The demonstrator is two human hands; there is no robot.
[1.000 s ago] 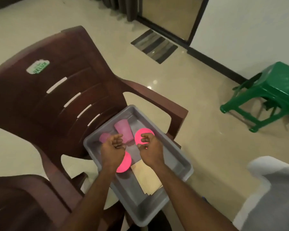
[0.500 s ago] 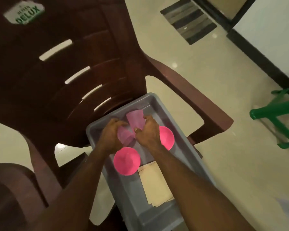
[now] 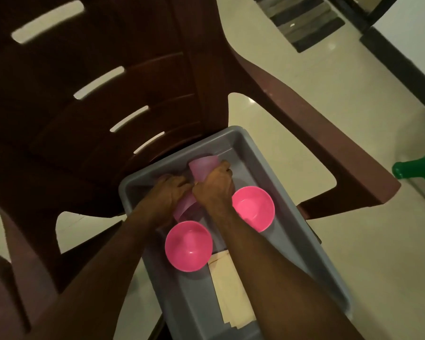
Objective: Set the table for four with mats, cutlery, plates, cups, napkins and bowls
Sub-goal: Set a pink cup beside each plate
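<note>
A grey plastic tub (image 3: 268, 163) rests on the seat of a brown chair. Both my hands are inside its far end. My right hand (image 3: 214, 190) grips a pale pink cup (image 3: 203, 168) lying on its side. My left hand (image 3: 168, 195) grips a second pale pink cup (image 3: 184, 208), mostly hidden under my fingers. Two bright pink bowls stand open side up in the tub, one (image 3: 188, 245) between my forearms and one (image 3: 253, 207) to the right of my right wrist. Cream napkins (image 3: 227, 290) lie flat on the tub's floor near me.
The brown plastic chair (image 3: 108, 94) has a slotted back to the left and an armrest (image 3: 317, 143) running along the right of the tub. A striped doormat (image 3: 302, 18) lies on the pale floor at the top. A green stool's leg (image 3: 412, 168) shows at the right edge.
The camera has moved closer over the tub. My hands went from the bowls in the middle to the far end and closed on the two pale pink cups.
</note>
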